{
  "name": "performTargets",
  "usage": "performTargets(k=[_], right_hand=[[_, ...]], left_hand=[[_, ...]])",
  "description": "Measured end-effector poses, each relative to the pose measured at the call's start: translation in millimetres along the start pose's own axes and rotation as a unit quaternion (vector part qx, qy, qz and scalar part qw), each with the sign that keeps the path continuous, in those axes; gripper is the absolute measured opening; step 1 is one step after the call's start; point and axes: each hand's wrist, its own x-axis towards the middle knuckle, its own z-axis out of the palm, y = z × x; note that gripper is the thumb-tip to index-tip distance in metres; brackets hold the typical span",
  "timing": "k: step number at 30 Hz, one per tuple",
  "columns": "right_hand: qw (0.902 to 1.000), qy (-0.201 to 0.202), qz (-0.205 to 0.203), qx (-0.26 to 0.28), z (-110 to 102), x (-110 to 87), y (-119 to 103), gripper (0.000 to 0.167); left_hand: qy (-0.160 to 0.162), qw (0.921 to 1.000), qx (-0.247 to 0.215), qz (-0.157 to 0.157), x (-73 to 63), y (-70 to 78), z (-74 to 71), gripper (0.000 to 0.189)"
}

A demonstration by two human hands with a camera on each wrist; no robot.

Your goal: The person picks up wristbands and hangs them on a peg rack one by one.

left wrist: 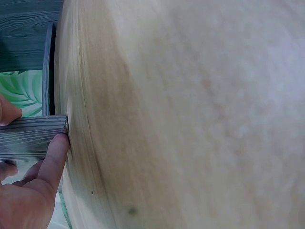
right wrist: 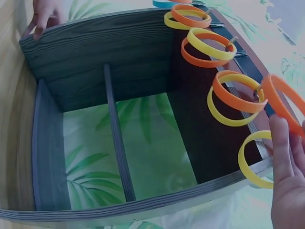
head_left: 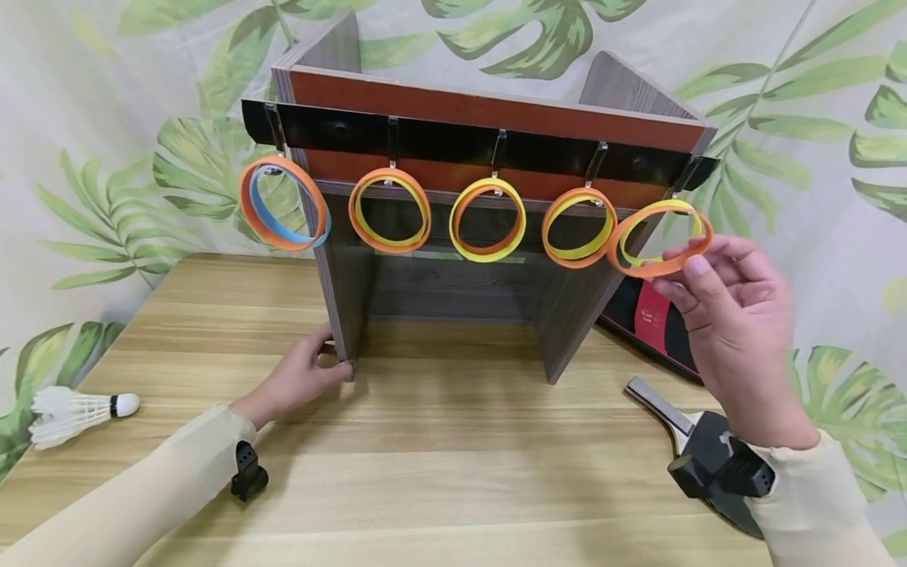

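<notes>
At the right end of a black hook strip (head_left: 439, 142), my right hand (head_left: 744, 323) pinches an orange silicone wristband (head_left: 697, 250) between thumb and fingers. A yellow wristband (right wrist: 243, 164) hangs at that same hook, beside the held one. Other hooks along the strip carry paired bands: orange with yellow (head_left: 577, 256), and at the far left orange with blue (head_left: 265, 206). Low on the left, my left hand (head_left: 308, 374) grips the bottom front edge of the grey wooden stand's side panel (left wrist: 28, 138), with fingers on both faces.
The stand's right panel (head_left: 591, 307) meets the wooden table (head_left: 425, 472). A shuttlecock (head_left: 81, 411) lies at the left. On the right are a table tennis paddle (head_left: 708, 441) and a black case with a red band (head_left: 652, 315). Leaf-patterned cloth (head_left: 106, 79) hangs behind.
</notes>
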Motion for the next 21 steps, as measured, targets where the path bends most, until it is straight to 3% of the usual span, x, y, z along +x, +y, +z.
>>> performTargets(k=[4, 9, 14, 21], right_hand=[[0.9979, 0.061, 0.009, -0.018, -0.6, 4.5, -3.9, 0.017], [0.9937, 0.102, 0.022, -0.041, -1.8, 6.8, -4.0, 0.017], [0.9911, 0.114, 0.039, -0.056, -5.5, 4.5, -0.3, 0.014], [0.9890, 0.098, 0.071, -0.085, -9.2, 0.2, 4.2, 0.014]], left_hand=[[0.001, 1.0000, 0.000, 0.000, 0.2, 0.3, 0.3, 0.062], [0.001, 1.0000, -0.005, -0.006, 0.6, -0.3, 1.3, 0.062], [0.003, 1.0000, -0.004, 0.001, 1.8, 0.1, 2.2, 0.062], [0.004, 1.0000, 0.003, 0.001, 0.7, -0.8, 1.4, 0.062]])
